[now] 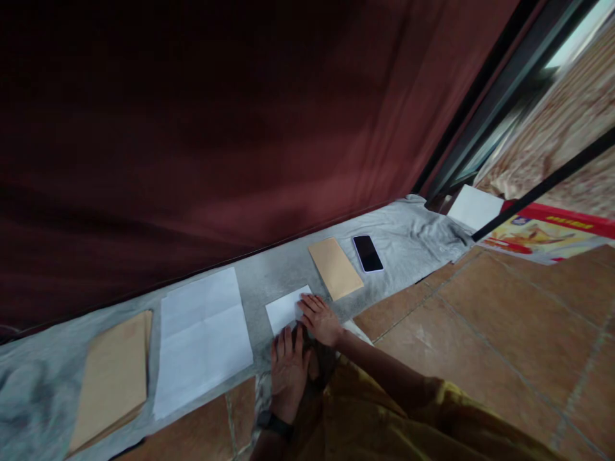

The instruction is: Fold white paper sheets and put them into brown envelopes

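A small white sheet of paper (282, 311), perhaps folded, lies on the grey cloth (273, 267) in front of me. My right hand (321, 320) rests flat on the paper's right part with its fingers stretched out. Along the near edge, the fingertips of my left hand (288, 363) touch the same paper; this hand too is flat, with fingers a little apart. A dark watch (275, 424) is on the left wrist. Just beyond my right hand lies a single brown envelope (335, 267).
Left of the hands is a stack of large white sheets (202, 339), then a pile of brown envelopes (115, 371). A phone (368, 253) lies at the right. A dark red curtain (269, 160) hangs behind. Brown tiles (413, 346) and a printed box (548, 234) are to the right.
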`<state>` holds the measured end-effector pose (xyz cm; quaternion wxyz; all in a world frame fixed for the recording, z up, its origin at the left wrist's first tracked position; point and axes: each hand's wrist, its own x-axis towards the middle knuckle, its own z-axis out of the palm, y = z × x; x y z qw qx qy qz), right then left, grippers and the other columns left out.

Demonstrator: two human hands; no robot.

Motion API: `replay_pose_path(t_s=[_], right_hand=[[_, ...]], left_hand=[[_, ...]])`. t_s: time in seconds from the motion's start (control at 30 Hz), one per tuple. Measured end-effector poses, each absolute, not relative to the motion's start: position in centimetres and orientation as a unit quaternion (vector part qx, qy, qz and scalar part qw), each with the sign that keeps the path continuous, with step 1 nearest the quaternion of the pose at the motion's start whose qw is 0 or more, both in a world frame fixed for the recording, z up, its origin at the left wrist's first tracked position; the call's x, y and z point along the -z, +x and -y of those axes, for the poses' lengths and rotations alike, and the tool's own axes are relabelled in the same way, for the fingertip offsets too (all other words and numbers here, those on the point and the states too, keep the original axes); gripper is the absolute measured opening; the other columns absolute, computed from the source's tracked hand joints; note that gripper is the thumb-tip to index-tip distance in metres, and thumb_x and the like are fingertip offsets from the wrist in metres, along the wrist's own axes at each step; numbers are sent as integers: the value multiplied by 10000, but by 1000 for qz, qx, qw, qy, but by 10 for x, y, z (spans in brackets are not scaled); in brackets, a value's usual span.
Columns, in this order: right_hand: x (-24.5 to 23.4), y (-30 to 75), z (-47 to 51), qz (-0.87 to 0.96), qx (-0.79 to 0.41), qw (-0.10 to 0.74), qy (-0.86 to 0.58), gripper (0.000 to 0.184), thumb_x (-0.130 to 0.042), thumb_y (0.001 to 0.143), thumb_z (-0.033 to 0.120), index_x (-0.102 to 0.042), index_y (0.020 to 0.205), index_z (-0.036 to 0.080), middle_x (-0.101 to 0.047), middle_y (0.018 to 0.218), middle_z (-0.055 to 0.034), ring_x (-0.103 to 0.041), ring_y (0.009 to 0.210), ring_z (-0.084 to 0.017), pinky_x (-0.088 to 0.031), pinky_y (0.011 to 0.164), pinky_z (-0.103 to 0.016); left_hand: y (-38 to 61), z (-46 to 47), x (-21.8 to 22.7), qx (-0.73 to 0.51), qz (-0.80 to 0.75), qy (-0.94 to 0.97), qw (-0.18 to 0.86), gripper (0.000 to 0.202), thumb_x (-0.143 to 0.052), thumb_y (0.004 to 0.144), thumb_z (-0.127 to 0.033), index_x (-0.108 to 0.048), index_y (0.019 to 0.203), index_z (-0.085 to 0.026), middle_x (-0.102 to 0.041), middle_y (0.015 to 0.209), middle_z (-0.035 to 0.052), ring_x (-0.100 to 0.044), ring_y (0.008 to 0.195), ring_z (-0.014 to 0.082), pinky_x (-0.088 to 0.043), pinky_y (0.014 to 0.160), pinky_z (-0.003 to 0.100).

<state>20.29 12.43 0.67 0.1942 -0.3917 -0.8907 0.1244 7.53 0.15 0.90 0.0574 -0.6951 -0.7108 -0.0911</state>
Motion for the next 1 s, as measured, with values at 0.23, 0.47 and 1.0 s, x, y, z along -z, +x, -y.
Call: replay_pose_path(t_s=[0.23, 0.47, 1.0], right_hand=[[-6, 202, -137, 889, -110, 196, -399, 422, -484, 1023, 284, -549, 1427, 178, -470, 1547, -113, -415, 1436, -242, -345, 1190, -454], [0, 201, -140, 895, -99, 198, -388, 432, -474, 1026, 286, -533, 1441, 183, -479, 1542, -109, -418, 1434, -227, -324, 1201, -447], [8, 208, -143, 914, -91, 147, -368, 525, -466, 985, 205, -454, 1508, 168, -412, 1589, -93, -370, 1464, -220, -287, 1218, -407]], left_hand=[[77, 0, -8, 99, 704, -699, 74, 528, -492, 952, -260, -484, 1475, -187, -536, 1442, 170, -496, 1312, 331, -409, 1095, 548], [80, -3, -7, 101, 718, -686, 62, 508, -468, 977, -365, -515, 1444, -171, -554, 1428, 184, -522, 1301, 338, -439, 1069, 548], [102, -65, -7, 156, 736, -658, -22, 753, -324, 999, -534, -222, 1575, -61, -351, 1607, 204, -292, 1515, 284, -310, 1214, 503]])
